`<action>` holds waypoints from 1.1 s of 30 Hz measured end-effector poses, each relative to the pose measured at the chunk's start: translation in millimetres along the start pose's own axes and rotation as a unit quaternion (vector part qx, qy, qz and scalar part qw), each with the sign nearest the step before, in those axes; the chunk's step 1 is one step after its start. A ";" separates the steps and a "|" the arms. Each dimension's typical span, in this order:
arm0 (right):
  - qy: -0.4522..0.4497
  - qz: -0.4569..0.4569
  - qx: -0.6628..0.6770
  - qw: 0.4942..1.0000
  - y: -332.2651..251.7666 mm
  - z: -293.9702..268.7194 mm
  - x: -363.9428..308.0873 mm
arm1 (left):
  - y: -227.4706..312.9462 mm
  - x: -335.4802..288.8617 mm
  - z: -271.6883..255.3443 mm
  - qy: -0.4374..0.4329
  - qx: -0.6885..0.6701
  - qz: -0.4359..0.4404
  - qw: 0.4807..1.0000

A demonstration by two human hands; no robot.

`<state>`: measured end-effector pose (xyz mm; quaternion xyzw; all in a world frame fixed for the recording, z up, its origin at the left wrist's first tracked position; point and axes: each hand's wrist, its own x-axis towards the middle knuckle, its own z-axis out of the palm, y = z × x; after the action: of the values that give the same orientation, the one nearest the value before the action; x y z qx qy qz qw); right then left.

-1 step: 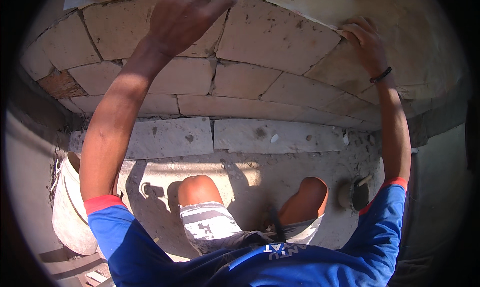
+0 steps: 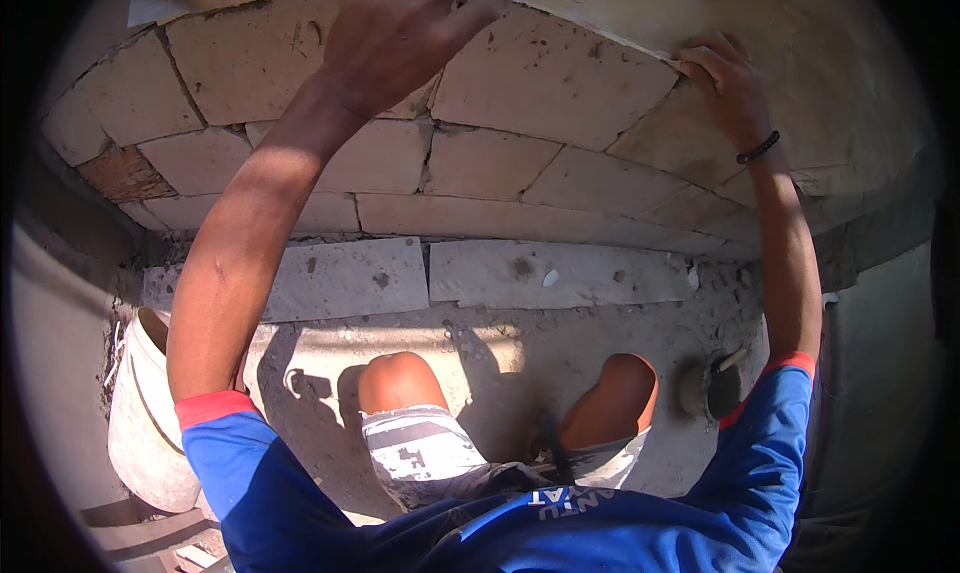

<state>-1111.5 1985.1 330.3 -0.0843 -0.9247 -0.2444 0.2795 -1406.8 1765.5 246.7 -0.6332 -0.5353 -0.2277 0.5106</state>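
Note:
A large pale tan sheet [image 2: 620,8] covers the upper part of a wall of big light blocks [image 2: 555,83]; its lower edge bows across the top of the view. My left hand [image 2: 405,38] is raised to that edge at upper centre, fingers stretched out and apart, with the tips partly cut off by the frame. I see nothing held in it. At the sheet's lower right edge, my right hand [image 2: 722,78] has its fingers curled against it, gripping the rim. A dark beaded bracelet [image 2: 760,149] circles my right wrist.
Two grey slabs [image 2: 345,278] lie along the wall's foot. A whitish bucket [image 2: 145,413] stands at left. On the right is a round container [image 2: 722,383] with a handle sticking out. Grit covers the floor [image 2: 420,333] around my bent knees. Smooth side walls close in both sides.
My left hand has shifted right and slightly down along the sheet's edge. My right hand stays nearly in place on the sheet.

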 end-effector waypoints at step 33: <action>0.151 0.035 -0.127 0.980 45.7 30.3 -103.6 | 100.5 120.9 46.0 -0.093 -0.096 -0.085 0.987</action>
<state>-1026.5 2037.8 269.0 -0.1137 -0.8297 -0.3602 0.4110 -1288.1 1869.8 289.9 -0.6499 -0.6079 -0.2612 0.3740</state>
